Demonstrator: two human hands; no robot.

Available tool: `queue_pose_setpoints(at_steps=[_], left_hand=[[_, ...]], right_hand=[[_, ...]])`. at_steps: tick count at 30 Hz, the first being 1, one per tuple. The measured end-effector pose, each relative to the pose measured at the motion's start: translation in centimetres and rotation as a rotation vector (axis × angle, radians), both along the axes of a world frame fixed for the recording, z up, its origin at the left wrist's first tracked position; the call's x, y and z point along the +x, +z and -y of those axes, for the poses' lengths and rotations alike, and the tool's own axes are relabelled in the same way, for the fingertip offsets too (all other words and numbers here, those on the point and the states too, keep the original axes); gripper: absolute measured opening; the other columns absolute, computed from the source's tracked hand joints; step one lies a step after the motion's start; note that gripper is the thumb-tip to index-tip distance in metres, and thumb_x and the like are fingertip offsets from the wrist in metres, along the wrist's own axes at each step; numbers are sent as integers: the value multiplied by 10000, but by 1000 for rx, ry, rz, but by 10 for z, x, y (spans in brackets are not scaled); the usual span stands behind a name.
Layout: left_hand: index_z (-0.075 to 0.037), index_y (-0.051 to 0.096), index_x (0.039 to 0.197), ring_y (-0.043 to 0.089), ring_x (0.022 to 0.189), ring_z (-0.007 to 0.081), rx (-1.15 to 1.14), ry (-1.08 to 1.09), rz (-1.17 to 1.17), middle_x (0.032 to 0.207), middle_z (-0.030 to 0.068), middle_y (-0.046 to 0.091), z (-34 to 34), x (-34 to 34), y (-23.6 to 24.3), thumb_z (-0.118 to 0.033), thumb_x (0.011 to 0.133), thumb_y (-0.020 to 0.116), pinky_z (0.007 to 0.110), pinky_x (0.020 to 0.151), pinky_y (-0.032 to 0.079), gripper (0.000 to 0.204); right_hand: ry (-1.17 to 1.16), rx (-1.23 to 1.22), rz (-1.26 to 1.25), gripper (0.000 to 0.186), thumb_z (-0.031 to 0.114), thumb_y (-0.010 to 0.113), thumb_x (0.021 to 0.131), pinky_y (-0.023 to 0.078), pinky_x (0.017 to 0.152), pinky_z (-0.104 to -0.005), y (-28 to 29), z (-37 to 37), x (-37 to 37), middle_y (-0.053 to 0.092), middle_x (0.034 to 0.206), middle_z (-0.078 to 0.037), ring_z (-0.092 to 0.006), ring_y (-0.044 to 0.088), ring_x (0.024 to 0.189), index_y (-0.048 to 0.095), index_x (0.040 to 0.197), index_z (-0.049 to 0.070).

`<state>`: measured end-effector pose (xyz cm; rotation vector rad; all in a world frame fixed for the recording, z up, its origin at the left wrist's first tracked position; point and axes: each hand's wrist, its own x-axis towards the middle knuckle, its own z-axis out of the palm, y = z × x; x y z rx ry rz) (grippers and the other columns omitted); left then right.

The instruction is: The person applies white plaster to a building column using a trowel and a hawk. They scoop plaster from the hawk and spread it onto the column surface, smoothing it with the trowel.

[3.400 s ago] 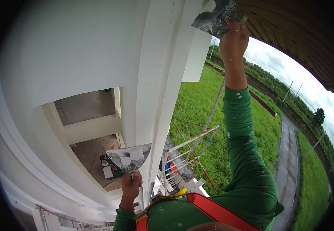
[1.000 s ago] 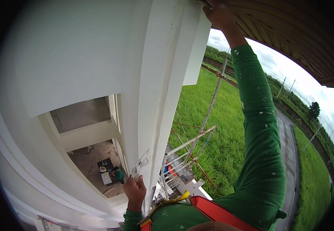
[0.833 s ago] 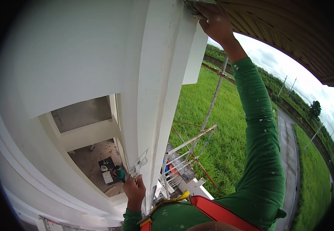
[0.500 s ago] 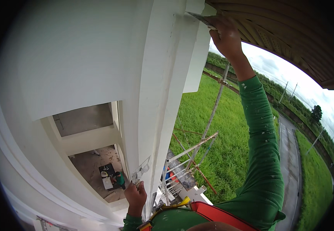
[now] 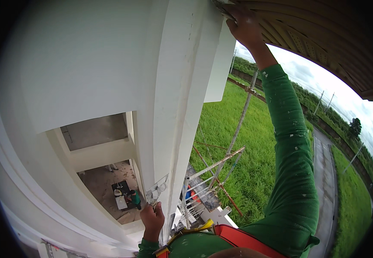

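Note:
My right arm is stretched up high, and my right hand (image 5: 247,29) is closed round a putty knife (image 5: 222,8). Its dark blade lies against the top of the white wall trim (image 5: 185,90), close under the brown eave. Low in front of me, my left hand (image 5: 153,220) grips the handle of a wide scraper (image 5: 157,188), held upright beside the trim. White putty sits on that scraper's flat blade. The fingers of my right hand partly hide the knife's handle.
The brown ribbed eave (image 5: 315,30) hangs overhead at right. Metal scaffold poles (image 5: 240,122) stand beside the wall above green grass (image 5: 255,159). Far below, through an opening, a person in green (image 5: 134,198) is beside a dark table (image 5: 120,189). A red harness strap (image 5: 242,241) crosses my chest.
My right hand has moved up and slightly left with the putty knife, nearer the eave. My left hand and its scraper stay almost where they were.

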<state>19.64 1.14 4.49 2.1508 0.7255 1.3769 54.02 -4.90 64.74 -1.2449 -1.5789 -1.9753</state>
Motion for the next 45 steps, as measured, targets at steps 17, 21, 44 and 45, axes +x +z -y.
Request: queue_pose_setpoints(at_steps=[17, 21, 44, 45], left_hand=[[-46, 524, 790, 435, 517, 87, -949, -1315, 412, 627, 2, 488, 23, 33, 160, -403, 993, 580, 251, 477, 370, 414], [-23, 555, 801, 479, 531, 102, -671, -1232, 404, 640, 19, 513, 9, 30, 155, -329, 978, 607, 270, 472, 382, 357], [3, 615, 864, 627, 600, 355, 338, -61, 167, 755, 146, 618, -42, 35, 80, -81, 738, 671, 410, 524, 507, 162], [3, 617, 864, 628, 600, 354, 337, -72, 154, 752, 146, 621, -38, 33, 81, -85, 752, 671, 410, 520, 505, 153]], right_hand=[[1300, -283, -1020, 205, 6, 532, 862, 516, 801, -355, -309, 69, -131, 655, 983, -126, -237, 624, 873, 585, 1055, -31], [839, -543, -729, 158, 8, 511, 869, 508, 701, -342, -358, 77, -140, 657, 935, -192, -284, 627, 746, 578, 978, -84], [-29, 347, -821, 163, 144, 598, 844, 529, 747, -460, -77, 14, -85, 696, 799, -174, -382, 666, 801, 689, 904, 23], [-8, 363, -781, 198, 149, 575, 864, 530, 781, -466, -67, 1, -81, 681, 882, -205, -404, 656, 850, 673, 946, -3]])
